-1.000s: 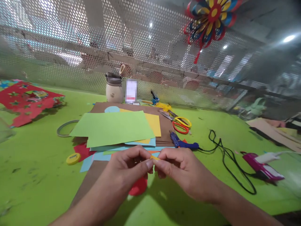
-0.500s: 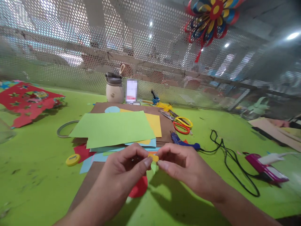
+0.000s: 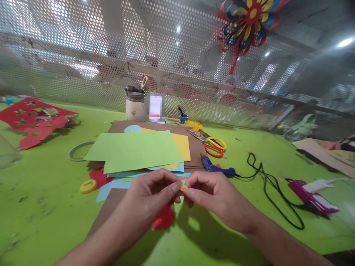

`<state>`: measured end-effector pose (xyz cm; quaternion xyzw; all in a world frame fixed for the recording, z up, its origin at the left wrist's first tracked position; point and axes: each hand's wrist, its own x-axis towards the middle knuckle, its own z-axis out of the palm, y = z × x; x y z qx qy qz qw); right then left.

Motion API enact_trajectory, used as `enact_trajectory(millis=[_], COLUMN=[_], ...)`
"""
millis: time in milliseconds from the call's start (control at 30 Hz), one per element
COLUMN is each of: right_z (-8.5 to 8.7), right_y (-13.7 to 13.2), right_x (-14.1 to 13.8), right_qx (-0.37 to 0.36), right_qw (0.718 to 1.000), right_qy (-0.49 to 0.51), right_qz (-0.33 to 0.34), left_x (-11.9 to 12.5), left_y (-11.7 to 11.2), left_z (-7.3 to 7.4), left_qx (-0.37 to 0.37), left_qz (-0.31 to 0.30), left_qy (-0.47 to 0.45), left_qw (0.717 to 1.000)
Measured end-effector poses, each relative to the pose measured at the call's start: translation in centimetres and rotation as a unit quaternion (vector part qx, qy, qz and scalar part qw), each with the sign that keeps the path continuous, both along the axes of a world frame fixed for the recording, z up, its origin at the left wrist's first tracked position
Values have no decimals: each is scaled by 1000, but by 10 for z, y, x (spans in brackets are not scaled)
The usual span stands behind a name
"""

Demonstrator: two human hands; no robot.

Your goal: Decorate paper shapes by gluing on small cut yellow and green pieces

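Between my two hands is a small yellow paper piece (image 3: 183, 187), mostly covered by the fingertips. My left hand (image 3: 156, 194) pinches its left end with thumb and forefinger. The other end is pinched by my right hand (image 3: 212, 195). Both hands hover over the green table, fingertips almost touching. Below my left hand, partly hidden by it, lies a red paper disc (image 3: 164, 218). Just beyond the fingers is a stack of coloured paper, with a light green sheet (image 3: 135, 151) on top and a yellow sheet (image 3: 182, 147) beneath.
Scissors (image 3: 213, 146) and a blue glue gun (image 3: 217, 168) lie right of the paper, its black cord running to a magenta power strip (image 3: 313, 197). A yellow round lid (image 3: 88, 186) sits at left. Behind stand a bottle (image 3: 135, 105), a phone (image 3: 155, 107) and a perforated screen (image 3: 91, 48).
My fingertips have drawn closer together, so less of the yellow paper piece shows. The view has shifted very slightly; the things on the table lie as before.
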<state>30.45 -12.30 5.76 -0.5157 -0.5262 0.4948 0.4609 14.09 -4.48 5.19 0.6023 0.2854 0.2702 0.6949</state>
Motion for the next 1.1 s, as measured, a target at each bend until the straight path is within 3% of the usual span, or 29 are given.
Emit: enact_trajectory(millis=[367,533,1100], right_z=[-4,-7,-24], right_y=[7,11,15], right_x=[8,5,-2], right_qx=[1,8,-18], right_qw=[999,999,993], right_qy=[-21,-40,101], right_qz=[-44,-29,-59], left_x=[1,2,3], left_y=[6,8,8], left_z=[-3,-6,-12], left_qx=[-10,7,3], left_qz=[14,11,-17], left_qy=[20,27,-12], left_qw=[1000,1000,1000])
